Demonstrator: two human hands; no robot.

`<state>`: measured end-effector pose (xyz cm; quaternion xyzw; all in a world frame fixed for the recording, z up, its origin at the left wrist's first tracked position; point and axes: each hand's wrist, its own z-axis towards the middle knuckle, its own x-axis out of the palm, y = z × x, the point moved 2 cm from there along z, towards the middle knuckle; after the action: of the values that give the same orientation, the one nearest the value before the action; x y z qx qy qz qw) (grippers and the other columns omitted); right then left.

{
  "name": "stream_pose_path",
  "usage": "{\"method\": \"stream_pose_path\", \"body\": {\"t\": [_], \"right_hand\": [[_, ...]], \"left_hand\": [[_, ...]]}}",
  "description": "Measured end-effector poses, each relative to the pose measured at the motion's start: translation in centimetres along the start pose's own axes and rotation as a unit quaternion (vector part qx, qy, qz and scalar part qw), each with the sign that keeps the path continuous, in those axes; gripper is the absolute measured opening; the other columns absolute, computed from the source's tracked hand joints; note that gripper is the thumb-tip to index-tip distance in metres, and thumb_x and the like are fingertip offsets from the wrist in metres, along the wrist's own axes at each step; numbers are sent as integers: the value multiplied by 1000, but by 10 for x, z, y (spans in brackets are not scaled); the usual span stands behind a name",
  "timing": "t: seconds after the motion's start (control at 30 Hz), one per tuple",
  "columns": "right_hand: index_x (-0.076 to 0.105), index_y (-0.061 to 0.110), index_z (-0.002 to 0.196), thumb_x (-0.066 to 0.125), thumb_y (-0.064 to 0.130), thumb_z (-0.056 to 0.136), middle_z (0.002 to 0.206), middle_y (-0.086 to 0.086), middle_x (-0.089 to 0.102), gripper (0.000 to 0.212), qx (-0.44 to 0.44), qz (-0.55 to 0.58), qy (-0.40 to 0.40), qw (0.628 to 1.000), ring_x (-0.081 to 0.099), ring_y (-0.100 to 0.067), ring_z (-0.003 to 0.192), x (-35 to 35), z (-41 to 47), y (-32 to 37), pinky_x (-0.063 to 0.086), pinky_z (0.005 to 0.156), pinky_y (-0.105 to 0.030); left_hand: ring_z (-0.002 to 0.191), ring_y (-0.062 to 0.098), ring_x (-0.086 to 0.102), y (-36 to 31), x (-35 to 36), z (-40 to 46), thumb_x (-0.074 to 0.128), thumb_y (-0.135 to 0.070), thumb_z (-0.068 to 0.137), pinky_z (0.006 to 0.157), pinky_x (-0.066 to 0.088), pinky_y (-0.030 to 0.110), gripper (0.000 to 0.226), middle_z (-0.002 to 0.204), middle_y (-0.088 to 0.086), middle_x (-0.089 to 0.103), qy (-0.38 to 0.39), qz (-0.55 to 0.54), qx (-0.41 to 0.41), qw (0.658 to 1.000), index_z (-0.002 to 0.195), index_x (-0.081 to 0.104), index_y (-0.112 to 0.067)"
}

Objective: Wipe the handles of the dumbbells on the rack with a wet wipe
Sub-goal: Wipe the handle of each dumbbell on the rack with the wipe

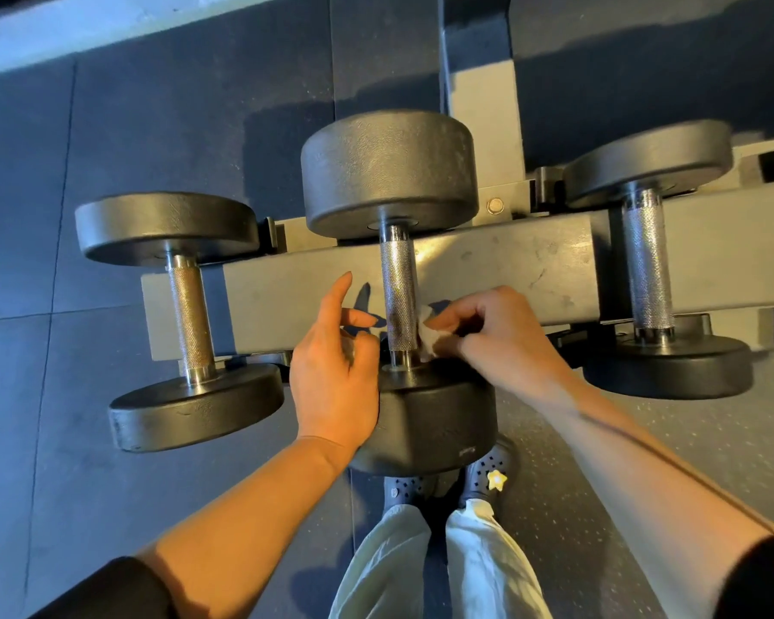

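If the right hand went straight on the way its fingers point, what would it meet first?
Probably the middle dumbbell's handle: the right hand pinches the wet wipe right beside its lower end; contact is unclear.

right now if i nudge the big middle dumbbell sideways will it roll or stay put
The big black middle dumbbell probably stays put: its thick heads look heavy. They are round, so a hard shove might roll it along the dark metal rack. Its knurled steel handle should resist slipping.

Black sleeves pushed up to the elbows, pale wide trousers, dark perforated clogs (star charm at five o'clock).
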<state>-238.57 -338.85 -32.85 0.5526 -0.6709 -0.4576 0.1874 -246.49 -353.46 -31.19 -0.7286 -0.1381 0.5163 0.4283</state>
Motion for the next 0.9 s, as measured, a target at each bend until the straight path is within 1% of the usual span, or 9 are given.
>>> {"method": "stream_pose_path", "body": {"t": [0.1,0.17,0.27,0.33,0.47,0.57,0.73,0.8,0.9], "right_hand": [[70,15,105,69,9,83,101,10,66,23,-140,-26,-174,974,59,2,88,-2,6,25,43,79,-3],[68,11,110,68,6,82,110,5,65,28,-230,-69,-206,949,58,-2,99,6,17,38,46,86,-10],[71,11,106,64,3,81,116,1,66,27,-313,-210,-173,910,57,-20,96,23,26,41,50,83,-28],[73,11,102,54,13,82,113,5,68,28,-339,-268,-117,894,50,-19,85,27,22,34,46,75,-30],[72,12,107,66,-2,75,111,2,69,35,-301,-313,18,901,50,-22,83,18,7,22,48,71,-37],[73,13,104,67,-7,75,106,-2,71,35,-272,-329,76,901,57,-21,87,14,-5,23,47,76,-29],[74,5,97,66,-9,77,103,-6,71,26,-309,-285,-85,903,57,-12,89,24,-5,47,40,84,-6],[72,6,101,65,-5,79,104,-5,71,26,-358,-323,-136,865,55,-16,91,38,7,61,40,84,-9],[69,6,97,64,-8,77,90,-1,64,25,-374,-452,-115,802,49,-23,84,52,28,71,43,67,-29]], "left_hand": [[74,7,58,4,1,0,51,-3,90,79,50,26,51,88,-15,59,-6,-8,7,1000,139,42,-16],[66,6,55,8,2,2,52,-9,87,73,48,26,52,86,-15,60,-12,-53,-7,998,137,44,-15],[65,-1,52,8,0,2,48,-21,79,68,38,7,56,85,-25,59,-29,-21,6,999,135,48,-14],[75,-3,53,6,-3,0,47,-28,78,70,33,0,58,90,-30,58,-48,-17,8,999,133,50,-11],[81,-17,51,4,-5,-1,52,-22,83,74,32,-2,52,84,-16,62,-82,-91,-15,992,133,49,-10],[72,-7,55,13,-8,0,55,-17,91,74,41,8,46,80,-18,61,-111,-184,-69,974,136,47,-15],[72,-5,56,33,-13,-6,56,-15,93,73,41,7,45,85,-20,60,-113,-166,-78,976,137,45,-17],[75,-5,55,33,-11,-8,56,-14,92,76,42,11,48,89,-19,60,-99,-161,-71,979,138,43,-18],[83,-1,57,32,-9,-9,56,-14,91,82,44,16,54,98,-8,61,-73,-162,-71,982,142,38,-18]]}}
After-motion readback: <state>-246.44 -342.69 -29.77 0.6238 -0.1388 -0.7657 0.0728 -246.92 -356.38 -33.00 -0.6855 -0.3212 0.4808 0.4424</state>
